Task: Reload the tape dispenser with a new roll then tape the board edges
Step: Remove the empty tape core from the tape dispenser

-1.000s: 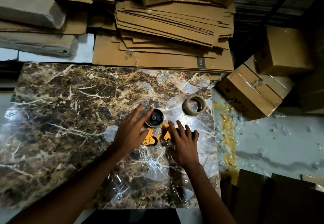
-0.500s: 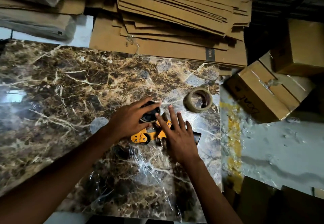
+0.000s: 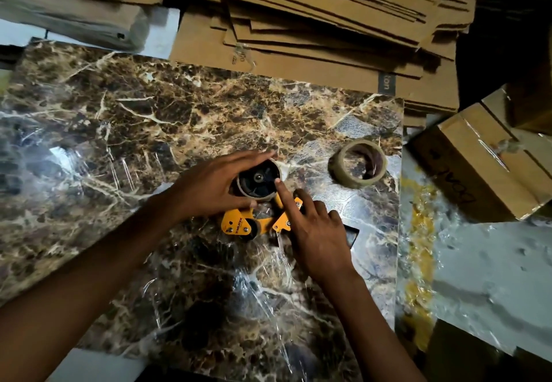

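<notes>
A yellow tape dispenser [image 3: 239, 224] lies on its side on the marble-patterned board [image 3: 119, 130], which is wrapped in clear film. My left hand [image 3: 206, 184] curls around the brown tape core [image 3: 270, 196] on the dispenser's black hub, thumb below and fingers above. My right hand [image 3: 316, 232] lies flat over the dispenser's handle end, fingers apart, with its index fingertip touching the core's rim. A fresh roll of tan tape [image 3: 343, 176] lies flat on the board to the right, apart from both hands.
Flattened cardboard sheets [image 3: 328, 23] are stacked behind the board. Closed cartons [image 3: 478, 166] stand at the right past the board's edge. A film-covered grey floor [image 3: 478, 277] with a yellow streak runs along the board's right side.
My left hand has closed more fully around the core on the hub. My right index finger has stretched up to the core's rim. The view has shifted closer and lower.
</notes>
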A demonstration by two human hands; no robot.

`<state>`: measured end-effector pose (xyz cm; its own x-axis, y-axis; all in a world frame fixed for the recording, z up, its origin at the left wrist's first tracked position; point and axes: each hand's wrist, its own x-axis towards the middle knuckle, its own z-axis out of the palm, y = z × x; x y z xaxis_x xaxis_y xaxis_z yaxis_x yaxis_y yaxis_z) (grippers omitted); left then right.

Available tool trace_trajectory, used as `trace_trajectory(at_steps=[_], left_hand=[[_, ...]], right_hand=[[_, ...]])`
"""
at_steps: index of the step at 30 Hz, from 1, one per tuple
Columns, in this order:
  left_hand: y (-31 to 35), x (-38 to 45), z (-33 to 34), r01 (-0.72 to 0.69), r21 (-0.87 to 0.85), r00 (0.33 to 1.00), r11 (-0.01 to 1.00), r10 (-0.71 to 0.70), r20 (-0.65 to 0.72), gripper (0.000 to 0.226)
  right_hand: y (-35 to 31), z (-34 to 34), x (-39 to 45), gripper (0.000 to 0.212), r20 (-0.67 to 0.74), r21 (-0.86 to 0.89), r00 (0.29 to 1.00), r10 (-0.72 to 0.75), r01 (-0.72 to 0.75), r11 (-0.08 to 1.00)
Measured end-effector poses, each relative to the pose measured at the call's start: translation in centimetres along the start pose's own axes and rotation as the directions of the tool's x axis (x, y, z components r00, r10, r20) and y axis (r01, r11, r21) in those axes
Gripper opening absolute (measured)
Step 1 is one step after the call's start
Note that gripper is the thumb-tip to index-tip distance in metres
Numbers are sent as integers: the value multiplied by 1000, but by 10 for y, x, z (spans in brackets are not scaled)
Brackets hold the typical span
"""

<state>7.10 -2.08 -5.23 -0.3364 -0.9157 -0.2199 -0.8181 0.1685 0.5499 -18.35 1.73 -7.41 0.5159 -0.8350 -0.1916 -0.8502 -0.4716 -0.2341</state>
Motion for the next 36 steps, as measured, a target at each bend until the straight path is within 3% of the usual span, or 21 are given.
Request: trace_trajectory(at_steps=[4, 7, 11, 16, 21, 27, 30, 33, 36], left_hand=[[-21, -11, -10, 65, -173, 997, 983, -57, 49, 95], [-35, -19, -17, 131, -246, 991, 960, -127, 33, 74], [-45, -25, -15, 192, -84, 981, 978, -194, -25, 52], [-55, -33, -15, 121, 22, 989, 992, -118, -91, 37], [-57, -44, -13, 71, 100, 987, 992, -55, -152, 35], [-44, -35, -1, 77, -47, 980, 996, -84, -178, 52], [-17, -15, -3, 60, -134, 984, 989, -81, -158, 74], [5, 9, -3, 24, 50, 998, 998, -20, -63, 108], [10, 21, 1, -19, 146, 1000, 989, 19, 2, 115]], right_hand=[[3, 5, -1, 112, -23, -27, 1000, -2, 1, 1000], [3, 5, -1, 111, -31, -30, 1000, -1, 0, 1000], [1, 4, 0, 110, -18, -23, 1000, 3, -4, 1000], [0, 1, 0, 104, -8, -28, 1000, 5, -5, 1000], [-2, 4, 0, 112, -34, -58, 999, 29, -31, 998], [-4, 3, 0, 113, -43, -40, 998, 40, -42, 998], [-4, 0, 0, 112, -61, -22, 997, 56, -58, 998], [-3, -2, 0, 111, -51, 2, 994, 97, -98, 995], [2, -7, 0, 107, 10, 22, 997, 77, -77, 997]])
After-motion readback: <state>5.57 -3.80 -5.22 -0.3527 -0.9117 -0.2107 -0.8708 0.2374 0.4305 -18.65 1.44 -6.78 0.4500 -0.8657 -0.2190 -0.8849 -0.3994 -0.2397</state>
